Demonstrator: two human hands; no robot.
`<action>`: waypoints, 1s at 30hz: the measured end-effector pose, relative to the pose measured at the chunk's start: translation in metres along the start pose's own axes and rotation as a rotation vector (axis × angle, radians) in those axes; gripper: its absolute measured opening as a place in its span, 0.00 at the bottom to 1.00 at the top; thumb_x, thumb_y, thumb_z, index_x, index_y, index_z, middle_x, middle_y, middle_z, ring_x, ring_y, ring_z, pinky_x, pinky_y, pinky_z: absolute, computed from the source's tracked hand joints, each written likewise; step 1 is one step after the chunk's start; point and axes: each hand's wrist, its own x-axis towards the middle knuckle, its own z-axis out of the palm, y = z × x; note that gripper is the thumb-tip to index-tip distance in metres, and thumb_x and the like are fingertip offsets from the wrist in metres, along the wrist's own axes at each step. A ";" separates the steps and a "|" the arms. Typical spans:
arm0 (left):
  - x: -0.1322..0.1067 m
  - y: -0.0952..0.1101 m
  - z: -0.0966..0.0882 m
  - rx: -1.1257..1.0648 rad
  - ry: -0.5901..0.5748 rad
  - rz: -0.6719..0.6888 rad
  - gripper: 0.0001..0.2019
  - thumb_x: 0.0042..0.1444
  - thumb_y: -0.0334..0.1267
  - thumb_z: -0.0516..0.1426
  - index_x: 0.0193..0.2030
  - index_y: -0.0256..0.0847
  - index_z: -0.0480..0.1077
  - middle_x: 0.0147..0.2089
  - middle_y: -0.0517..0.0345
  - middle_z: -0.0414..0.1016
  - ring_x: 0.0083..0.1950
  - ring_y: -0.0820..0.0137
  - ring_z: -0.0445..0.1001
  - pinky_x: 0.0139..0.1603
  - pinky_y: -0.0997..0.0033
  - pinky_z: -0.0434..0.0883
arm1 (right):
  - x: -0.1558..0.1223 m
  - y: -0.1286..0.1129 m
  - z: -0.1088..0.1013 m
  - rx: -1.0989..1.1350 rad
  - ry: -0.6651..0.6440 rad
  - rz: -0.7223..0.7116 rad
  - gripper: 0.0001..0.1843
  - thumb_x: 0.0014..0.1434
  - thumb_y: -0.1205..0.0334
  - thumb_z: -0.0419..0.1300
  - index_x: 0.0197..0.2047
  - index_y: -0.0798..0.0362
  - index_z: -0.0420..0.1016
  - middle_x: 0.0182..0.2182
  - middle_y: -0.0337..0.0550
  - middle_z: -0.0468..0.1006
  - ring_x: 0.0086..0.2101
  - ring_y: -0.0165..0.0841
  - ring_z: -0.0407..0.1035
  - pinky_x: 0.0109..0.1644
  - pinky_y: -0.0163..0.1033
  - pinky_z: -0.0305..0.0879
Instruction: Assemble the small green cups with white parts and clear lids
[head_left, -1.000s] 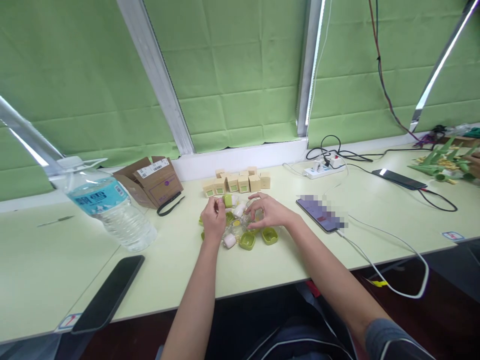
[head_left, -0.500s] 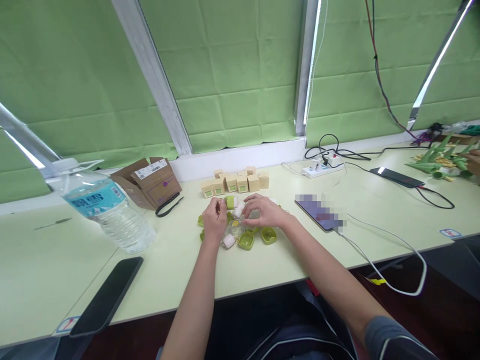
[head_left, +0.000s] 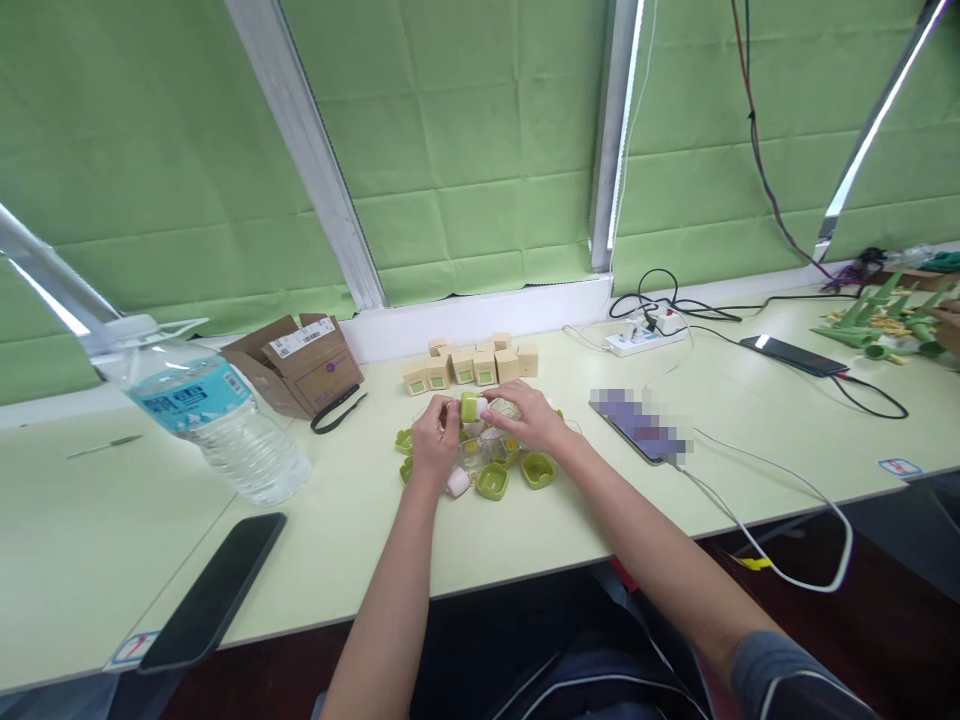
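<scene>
My left hand [head_left: 432,441] and my right hand [head_left: 525,417] meet above a heap of small parts on the pale green desk [head_left: 375,520]. Between their fingertips they pinch a small green and white capped piece [head_left: 472,407]. Under the hands lie several green lids [head_left: 538,468], a white and pink piece [head_left: 457,482] and small clear jars [head_left: 480,450]. A row of small tan boxes [head_left: 472,364] with green labels stands just beyond the hands.
A tilted water bottle [head_left: 210,410] sits at the left, a cardboard box [head_left: 300,365] behind it, a black phone [head_left: 214,590] at the front edge. A charging phone [head_left: 637,425] with white cable [head_left: 780,580] lies right; power strip [head_left: 645,340] and another phone [head_left: 795,355] farther back.
My right hand moved left and up from the heap to meet my left hand. The green and white piece is now held between both hands, slightly higher.
</scene>
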 end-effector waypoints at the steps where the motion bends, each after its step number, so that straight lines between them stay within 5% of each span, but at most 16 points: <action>1: 0.000 0.001 0.000 -0.004 -0.009 0.009 0.15 0.69 0.50 0.49 0.36 0.44 0.67 0.29 0.61 0.73 0.31 0.70 0.71 0.37 0.71 0.66 | 0.000 0.000 0.001 0.005 -0.007 0.001 0.17 0.66 0.46 0.62 0.52 0.46 0.80 0.48 0.46 0.83 0.49 0.42 0.74 0.56 0.51 0.71; 16: 0.002 0.000 0.003 0.007 0.008 0.036 0.12 0.67 0.45 0.53 0.37 0.42 0.71 0.33 0.58 0.76 0.35 0.69 0.73 0.38 0.69 0.67 | -0.001 0.010 0.010 -0.051 0.083 -0.025 0.23 0.59 0.44 0.69 0.54 0.44 0.81 0.43 0.47 0.83 0.47 0.44 0.74 0.52 0.51 0.74; 23: 0.003 0.002 0.002 -0.019 0.157 0.102 0.10 0.65 0.45 0.55 0.44 0.41 0.72 0.39 0.54 0.73 0.38 0.69 0.72 0.41 0.69 0.70 | -0.003 0.011 0.011 -0.054 0.139 -0.016 0.23 0.60 0.46 0.68 0.57 0.44 0.80 0.45 0.48 0.82 0.48 0.44 0.74 0.54 0.52 0.72; 30: 0.001 0.002 0.002 -0.040 -0.027 0.096 0.19 0.64 0.49 0.58 0.58 0.44 0.73 0.37 0.58 0.76 0.36 0.70 0.72 0.42 0.70 0.71 | -0.003 0.009 0.009 -0.034 0.145 -0.042 0.24 0.60 0.49 0.69 0.59 0.42 0.79 0.46 0.47 0.81 0.47 0.42 0.74 0.54 0.49 0.72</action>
